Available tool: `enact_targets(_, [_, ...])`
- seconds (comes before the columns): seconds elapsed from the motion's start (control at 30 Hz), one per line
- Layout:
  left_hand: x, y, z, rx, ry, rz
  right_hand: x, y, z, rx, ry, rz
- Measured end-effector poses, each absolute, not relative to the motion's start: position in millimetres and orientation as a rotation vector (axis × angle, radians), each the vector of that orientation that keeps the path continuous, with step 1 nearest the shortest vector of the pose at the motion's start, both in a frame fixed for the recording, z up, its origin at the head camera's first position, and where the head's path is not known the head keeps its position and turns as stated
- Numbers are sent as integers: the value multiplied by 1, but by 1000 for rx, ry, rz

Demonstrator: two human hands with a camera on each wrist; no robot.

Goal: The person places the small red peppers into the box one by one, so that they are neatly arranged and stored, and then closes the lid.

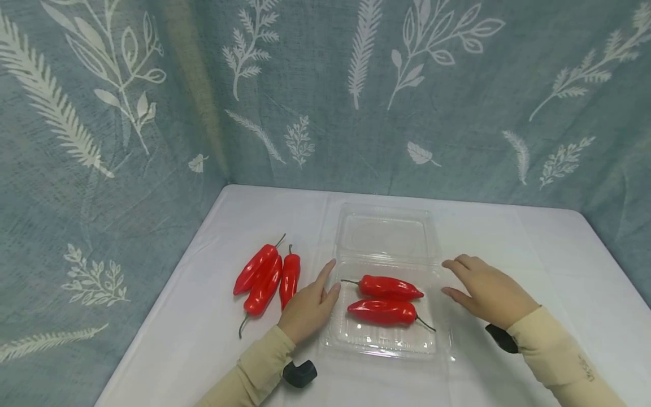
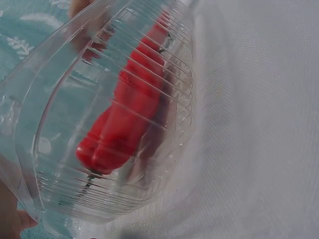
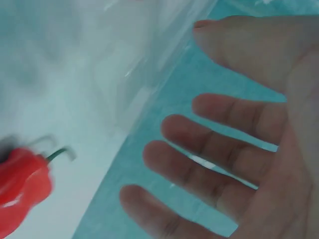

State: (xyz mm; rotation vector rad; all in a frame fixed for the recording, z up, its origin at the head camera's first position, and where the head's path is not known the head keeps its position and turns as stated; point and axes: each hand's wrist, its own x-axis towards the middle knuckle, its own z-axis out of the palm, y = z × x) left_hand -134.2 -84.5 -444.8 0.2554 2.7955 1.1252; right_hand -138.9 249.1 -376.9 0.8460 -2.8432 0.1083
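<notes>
An open clear plastic clamshell box [image 1: 378, 349] lies on the white table, its lid [image 1: 389, 233] folded back away from me. Two red peppers [image 1: 390, 287] lie side by side in its base, stems pointing opposite ways. Through the ribbed wall, the left wrist view shows these peppers [image 2: 132, 107] too. My left hand [image 1: 311, 308] is at the box's left edge, index finger and thumb stretched out. On the right side, my right hand [image 1: 490, 289] hovers beside the box with nothing in it; its fingers [image 3: 214, 144] are spread and relaxed in the right wrist view.
Three more red peppers [image 1: 264, 288] lie to the left of the box, two of them touching, the third [image 1: 290, 276] close to my left hand. A blue-green curtain [image 1: 315, 113] with white leaf prints hangs behind the table [image 1: 539, 237] and along its left side.
</notes>
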Motion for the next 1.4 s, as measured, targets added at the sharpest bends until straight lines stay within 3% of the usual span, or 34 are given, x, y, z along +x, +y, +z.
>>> enact_targets(0.83, [-133,-85,-442,247,2794,1125,-139,318,-416,402,-3094,169])
enact_targets(1.4, [-133,-84,-442,233,2777,1126,-140,320,-418,276,-3244,230])
